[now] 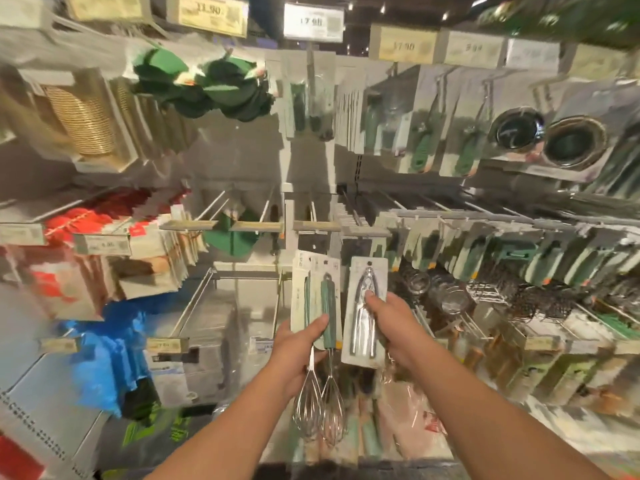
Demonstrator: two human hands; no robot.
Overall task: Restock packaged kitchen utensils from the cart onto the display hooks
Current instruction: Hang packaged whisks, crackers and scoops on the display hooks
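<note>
Both hands are up in front of the display, low in the middle of the frame, each with stock ready to hang. The left hand [300,344] grips a small stack of carded whisks [320,306], thumb across the front of the green handle and fingers curled behind, with the wire heads dangling free below the cards. Holding them low on the card leaves the hang holes at the top clear, which looks deliberate. The right hand [389,322] pinches a single carded metal cracker [367,308], thumb pressed on the tool near its hinge, the card upright and just right of the whisks. Its hole at the top edge is also unobstructed and faces the rack. Above both packs, in the centre of the frame, sits a row of bare hooks [266,209] with price strips at their tips; my guess is one of these is the target. Filled hooks with green-handled tools [485,251] crowd the right side. The cart itself is not clearly visible; the bottom of the frame is too blurred to tell.
</note>
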